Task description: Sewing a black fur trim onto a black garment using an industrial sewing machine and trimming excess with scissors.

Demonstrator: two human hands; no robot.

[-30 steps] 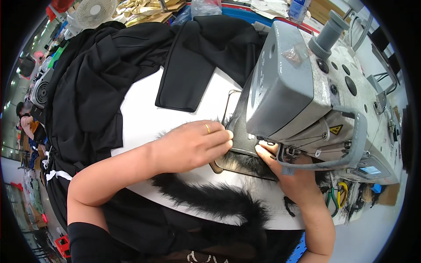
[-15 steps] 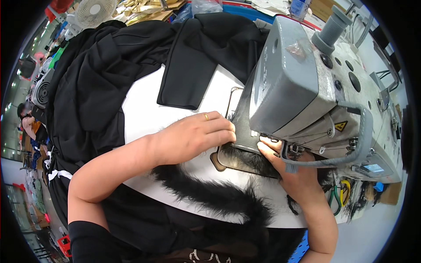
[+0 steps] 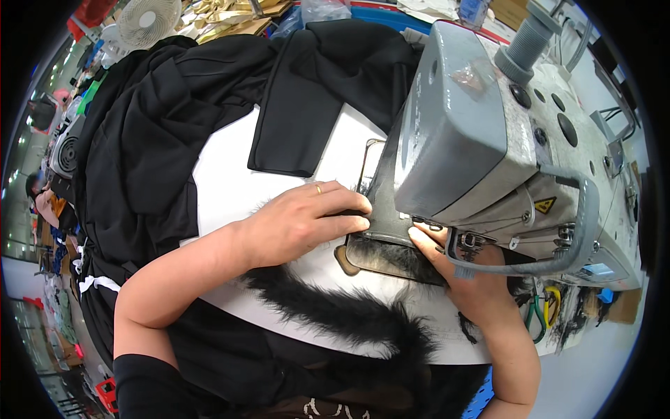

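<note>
Black fabric (image 3: pixel 391 215) with a dark furry edge (image 3: pixel 391 258) lies over the bed of a grey sewing machine (image 3: pixel 453 126), passing under its head. At the fabric's left side, my left hand (image 3: pixel 296 220) pinches the edge between thumb and fingers. My right hand (image 3: pixel 478 286) reaches beneath the machine head, thumb and fingertips together on the fabric beside the presser foot; the machine's guard hides its other fingers. From below my left hand, a black fur strip (image 3: pixel 342 307) runs across the white tabletop (image 3: pixel 230 171) toward my lap.
A large pile of black cloth (image 3: pixel 153 119) covers the table's left and back. A looped grey guard (image 3: pixel 583 216) juts out over my right hand. Green-and-yellow-handled snips (image 3: pixel 551 307) and fur scraps lie at the right. A white fan (image 3: pixel 148 21) stands at the back left.
My left hand has shifted slightly left, and a gap shows between its thumb and index finger. My right hand stays by the presser foot, nearly unmoved.
</note>
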